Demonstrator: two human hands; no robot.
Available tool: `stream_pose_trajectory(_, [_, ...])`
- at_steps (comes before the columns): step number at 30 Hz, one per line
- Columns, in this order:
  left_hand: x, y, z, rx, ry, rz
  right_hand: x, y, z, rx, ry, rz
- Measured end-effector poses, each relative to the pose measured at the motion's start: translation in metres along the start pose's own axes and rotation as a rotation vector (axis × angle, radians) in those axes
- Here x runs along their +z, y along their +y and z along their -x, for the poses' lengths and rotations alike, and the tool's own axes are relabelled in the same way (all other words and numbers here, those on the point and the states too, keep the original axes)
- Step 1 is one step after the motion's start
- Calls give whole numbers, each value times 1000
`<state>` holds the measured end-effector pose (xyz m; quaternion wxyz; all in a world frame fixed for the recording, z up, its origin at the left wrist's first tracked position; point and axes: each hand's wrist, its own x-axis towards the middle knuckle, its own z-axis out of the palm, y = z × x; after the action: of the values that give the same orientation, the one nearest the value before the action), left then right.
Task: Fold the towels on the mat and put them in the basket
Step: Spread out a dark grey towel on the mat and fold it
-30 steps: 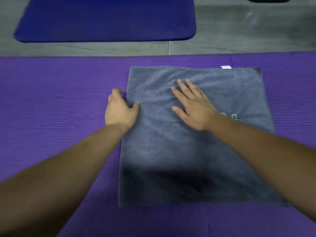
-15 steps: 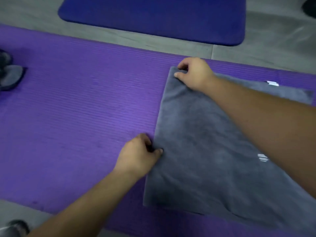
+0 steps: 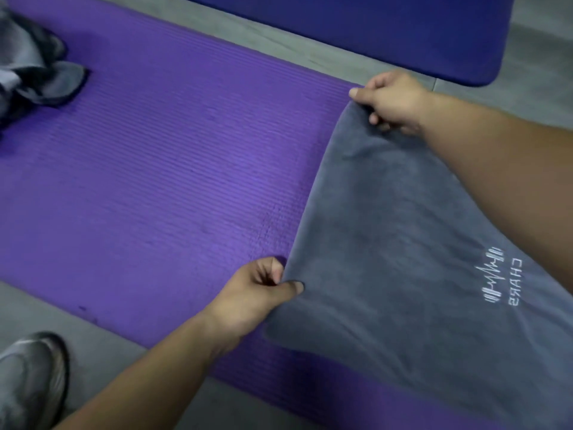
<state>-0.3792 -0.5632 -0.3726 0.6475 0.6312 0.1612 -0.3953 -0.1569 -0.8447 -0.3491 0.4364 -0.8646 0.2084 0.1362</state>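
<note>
A grey towel (image 3: 403,243) with a white embroidered logo lies on the purple mat (image 3: 170,181), at the right of the view. My left hand (image 3: 254,293) pinches its left edge close to the near corner. My right hand (image 3: 393,100) grips the far left corner, and that edge is raised a little off the mat. My right forearm crosses over the towel. A crumpled heap of grey towels (image 3: 31,66) sits on the mat at the far left. No basket is in view.
A dark blue mat (image 3: 387,29) lies on the grey floor (image 3: 279,35) beyond the purple one. A grey shoe (image 3: 28,380) is on the floor at the lower left, beside the mat's near edge.
My right hand left the towel's middle and took the far left corner. My left hand slid down the left edge and pinched it. The view swung left, revealing the towel heap and shoe.
</note>
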Motion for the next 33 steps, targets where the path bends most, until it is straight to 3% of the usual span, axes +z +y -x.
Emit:
stream_pose_trajectory(4, [-8, -9, -1, 81, 164, 10, -2, 12, 0, 1, 9, -295])
stream_pose_trajectory(8, [-7, -9, 0, 25, 167, -55, 3, 14, 2, 1, 16, -397])
stream_pose_trajectory(13, [-12, -10, 0, 34, 76, -293, 7, 9, 0, -66, -60, -7])
stream_pose_trajectory(17, [-13, -13, 0, 91, 77, -593, 8, -1, -2, -196, 6, 170])
stream_pose_trajectory(19, [-12, -11, 1, 87, 76, -500, 7, -5, -1, -235, 61, 210])
stream_pose_trajectory(22, [-11, -3, 14, 45, 1, -137, -3, -6, 3, -283, 131, 390])
stream_pose_trajectory(26, [11, 7, 35, 143, -97, 34, -29, -6, 18, -288, 228, 465])
stream_pose_trajectory(29, [47, 7, 44, 232, -149, 94, -53, 4, 30, -213, 317, 401])
stream_pose_trajectory(33, [110, -7, 48, 302, -210, 30, -96, 36, 52, -87, 363, 9])
